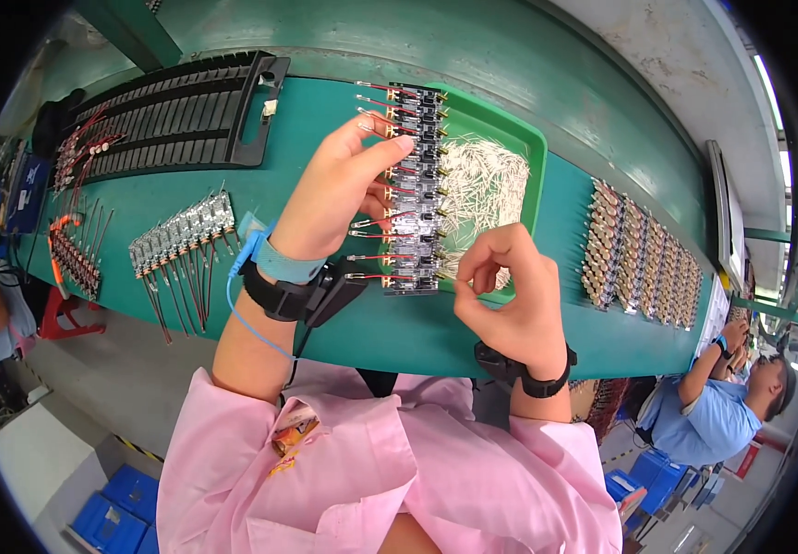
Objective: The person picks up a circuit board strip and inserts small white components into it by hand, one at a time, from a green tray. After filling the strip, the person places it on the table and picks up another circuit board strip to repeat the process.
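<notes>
My left hand (344, 189) grips a long strip of joined circuit boards (415, 189) by its left edge, with the thumb on top. The strip stands lengthwise away from me, with short red and black wires sticking out on the left and small brass-coloured parts along the right edge. Under and beside it lies a green tray (536, 157) holding a pile of thin white stick-like pieces (487, 180). Close to the strip's near right end, my right hand (519, 300) is closed in a pinch over the tray's near edge. Whatever its fingertips hold is too small to make out.
A black slotted rack (187, 115) stands at the far left. Wired board strips (182, 231) lie nearer on the green table (325, 323). Several rows of boards with round brass-coloured parts (639, 258) lie at right. A blue cord (233, 286) hangs from my left wristband. Another person (718, 415) works at far right.
</notes>
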